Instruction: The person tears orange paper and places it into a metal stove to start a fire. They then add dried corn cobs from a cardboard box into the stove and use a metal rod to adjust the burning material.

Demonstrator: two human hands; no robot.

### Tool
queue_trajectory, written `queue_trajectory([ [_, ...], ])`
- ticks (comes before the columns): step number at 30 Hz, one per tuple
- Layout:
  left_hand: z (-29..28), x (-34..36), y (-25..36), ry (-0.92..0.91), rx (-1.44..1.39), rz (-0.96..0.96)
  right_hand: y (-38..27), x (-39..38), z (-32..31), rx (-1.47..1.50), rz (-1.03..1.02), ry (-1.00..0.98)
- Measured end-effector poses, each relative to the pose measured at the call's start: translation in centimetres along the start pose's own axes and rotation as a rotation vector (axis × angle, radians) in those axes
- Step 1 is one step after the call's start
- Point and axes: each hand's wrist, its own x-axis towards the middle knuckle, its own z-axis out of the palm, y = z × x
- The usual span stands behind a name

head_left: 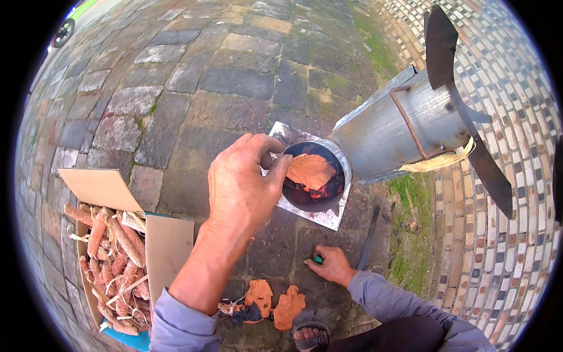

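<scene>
My left hand (243,182) is over the rim of a round metal stove mouth (347,166). Its thumb and fingers are pinched at the left edge of a thin, crumpled orange-brown sheet (312,170). Red embers (319,192) glow beneath that sheet. Low over the paving, my right hand (333,265) has its fingers closed round a small green object (318,258), mostly hidden, its kind unclear. More orange-brown pieces (289,308), one partly blackened, lie on the ground between my arms.
A cardboard box (170,249) of corncobs (120,237) stands at left. The stove's slanted metal body (393,123) has a rusty handle (407,120), a dry husk (440,161) and dark blades (441,50). A dark flat strip (369,237) lies near my sandalled foot (311,335).
</scene>
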Motion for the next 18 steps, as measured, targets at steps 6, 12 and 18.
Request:
queue_trajectory([
  [6,-2.7,-2.8,0.0,0.124,-0.271,-0.288,0.3,-0.1,0.0,-0.008,0.024,0.008],
  [12,-1.8,-13.1,-1.4,0.231,-0.404,-0.55,0.4,-0.1,0.4,-0.05,0.022,0.01],
  [18,-0.4,-21.7,-5.4,-0.038,-0.104,-0.674,0.2,0.0,0.4,-0.038,0.029,0.001],
])
